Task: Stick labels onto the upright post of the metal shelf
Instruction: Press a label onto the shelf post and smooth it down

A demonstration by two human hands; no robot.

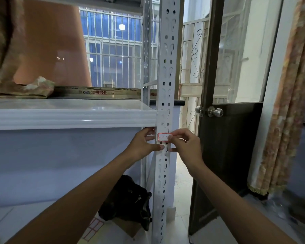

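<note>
A white perforated upright post [166,71] of the metal shelf runs down the middle of the view. A white label with a red border [163,137] lies on the post just below the shelf board. My right hand [185,147] presses the label's right end with a fingertip, other fingers curled. My left hand [143,145] grips the post from the left, thumb on its front below the label and fingers behind its edge. A sheet of red-bordered labels [93,228] lies on the floor at the bottom.
The white shelf board [69,117] carries a brown panel [55,46], folded cloth [16,88] and a printed metal strip [97,93]. A black bag [128,199] sits on the floor under the shelf. A dark open door [225,147] with a knob [216,111] stands right of the post, a curtain [285,103] beyond.
</note>
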